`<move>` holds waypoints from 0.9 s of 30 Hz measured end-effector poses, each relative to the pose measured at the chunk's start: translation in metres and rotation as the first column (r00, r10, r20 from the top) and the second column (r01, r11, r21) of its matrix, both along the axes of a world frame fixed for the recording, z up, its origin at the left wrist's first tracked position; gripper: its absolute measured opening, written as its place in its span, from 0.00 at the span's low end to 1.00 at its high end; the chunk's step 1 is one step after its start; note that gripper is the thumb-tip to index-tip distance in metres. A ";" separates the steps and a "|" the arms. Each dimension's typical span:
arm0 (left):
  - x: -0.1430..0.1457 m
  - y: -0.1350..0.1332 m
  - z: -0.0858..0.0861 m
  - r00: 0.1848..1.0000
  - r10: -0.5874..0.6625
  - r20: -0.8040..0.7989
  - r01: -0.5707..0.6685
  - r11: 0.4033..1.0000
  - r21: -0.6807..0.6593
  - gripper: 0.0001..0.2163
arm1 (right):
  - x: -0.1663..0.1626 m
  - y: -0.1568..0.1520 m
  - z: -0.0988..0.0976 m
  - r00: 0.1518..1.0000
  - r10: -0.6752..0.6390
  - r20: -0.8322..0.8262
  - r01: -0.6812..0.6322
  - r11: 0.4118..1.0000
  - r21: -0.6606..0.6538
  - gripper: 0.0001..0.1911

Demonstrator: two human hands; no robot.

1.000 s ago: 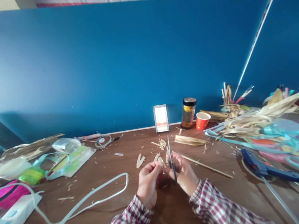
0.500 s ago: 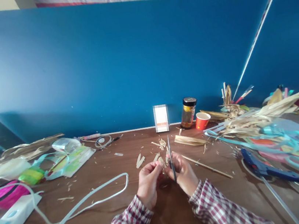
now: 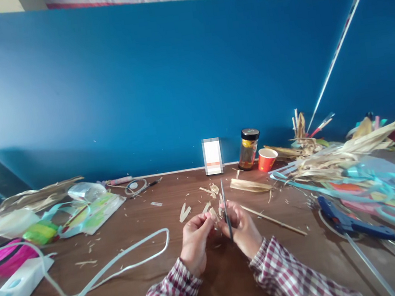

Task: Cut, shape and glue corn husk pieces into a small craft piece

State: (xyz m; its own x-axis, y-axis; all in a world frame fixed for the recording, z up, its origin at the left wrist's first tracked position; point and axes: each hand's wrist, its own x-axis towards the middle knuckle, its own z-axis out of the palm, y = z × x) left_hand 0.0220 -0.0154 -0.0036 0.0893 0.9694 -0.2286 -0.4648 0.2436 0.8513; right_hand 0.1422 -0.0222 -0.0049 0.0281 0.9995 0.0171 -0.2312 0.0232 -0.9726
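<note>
One small, pale, dry husk piece [image 3: 212,212] was pinched in the left hand [image 3: 197,243] above the brown, wood-like table [image 3: 181,187], near the thin, dark, blade-like tool [image 3: 227,219] grasped by the right hand [image 3: 245,229], so a steady pinch, clear of its edge, seemed wise.

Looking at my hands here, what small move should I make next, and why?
Perhaps turn the slim tool so its tip meets the pale piece. Your left hand pinches that piece, while your right hand holds the tool beside it, with the tip pointing past it towards the blue wall.
</note>
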 end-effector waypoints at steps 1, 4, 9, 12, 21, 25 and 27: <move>0.000 0.000 0.000 1.000 0.005 0.002 -0.005 1.000 0.004 0.11 | 0.000 0.000 -0.001 1.000 0.000 0.002 0.000 1.000 0.009 0.27; 0.001 0.000 -0.001 1.000 0.018 0.004 -0.018 1.000 0.005 0.11 | -0.001 0.000 -0.006 1.000 -0.015 0.020 0.014 0.998 0.056 0.25; 0.000 0.001 0.001 0.999 0.035 -0.026 -0.035 0.999 0.010 0.12 | 0.000 0.000 -0.010 0.992 -0.038 0.123 0.021 0.990 0.139 0.22; -0.007 0.003 0.005 0.999 0.049 -0.021 -0.049 0.999 0.016 0.11 | 0.003 -0.002 -0.009 0.972 0.008 0.233 -0.054 0.981 0.189 0.17; -0.024 0.010 0.019 0.998 -0.013 0.069 0.012 1.000 0.012 0.12 | 0.009 -0.006 -0.001 0.872 0.269 0.410 -0.350 0.926 0.138 0.13; -0.024 0.010 0.017 0.997 -0.053 0.048 0.052 0.999 0.011 0.11 | 0.011 -0.005 0.001 0.871 0.300 0.390 -0.372 0.920 0.124 0.16; -0.024 0.010 0.015 0.997 -0.071 0.043 0.070 0.997 0.018 0.11 | 0.012 -0.004 0.002 0.874 0.329 0.357 -0.391 0.913 0.114 0.17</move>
State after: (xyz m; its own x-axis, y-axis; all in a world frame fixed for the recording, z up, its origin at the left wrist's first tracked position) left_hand -0.0023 -0.0056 0.0115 0.1670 0.9641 -0.2067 -0.4839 0.2628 0.8348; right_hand 0.1540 -0.0264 -0.0028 -0.3710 0.9180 0.1403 0.0691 0.1779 -0.9816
